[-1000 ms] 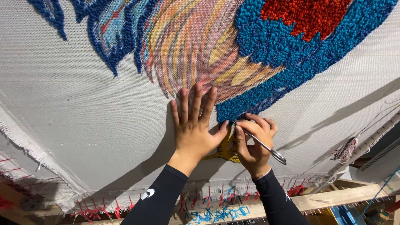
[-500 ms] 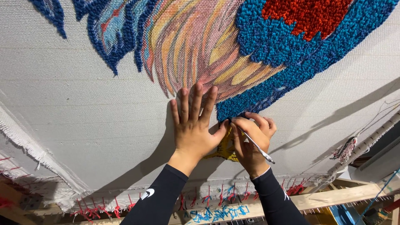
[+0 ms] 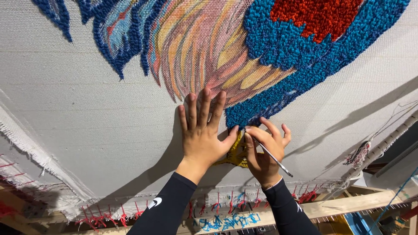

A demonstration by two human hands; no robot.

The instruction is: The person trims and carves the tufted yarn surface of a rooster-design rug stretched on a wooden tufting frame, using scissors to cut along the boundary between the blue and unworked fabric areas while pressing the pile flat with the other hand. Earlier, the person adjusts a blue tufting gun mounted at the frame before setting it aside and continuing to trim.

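Note:
My left hand [image 3: 203, 132] lies flat, fingers spread, on a white woven canvas [image 3: 87, 130] stretched on a frame. It rests just below a tufted design of blue loops [image 3: 283, 48], a red patch [image 3: 318, 15] and printed pink and yellow streaks [image 3: 204, 56]. My right hand [image 3: 263, 152] grips a thin metal hooking tool [image 3: 274, 157], its tip pressed into the canvas beside my left thumb. A small patch of yellow loops [image 3: 235, 153] sits between the two hands, partly hidden by them.
The canvas edge is tied to a wooden frame bar [image 3: 339, 206] with red yarn ties [image 3: 217, 204]. Blue scribbles mark the bar [image 3: 226, 221]. A bundle of loose yarn [image 3: 359, 153] hangs at the right edge. Frayed fabric [image 3: 26, 139] runs along the left.
My right hand has tilted the tool a little, its handle end swinging closer to the wrist. My left hand stays flat in the same place.

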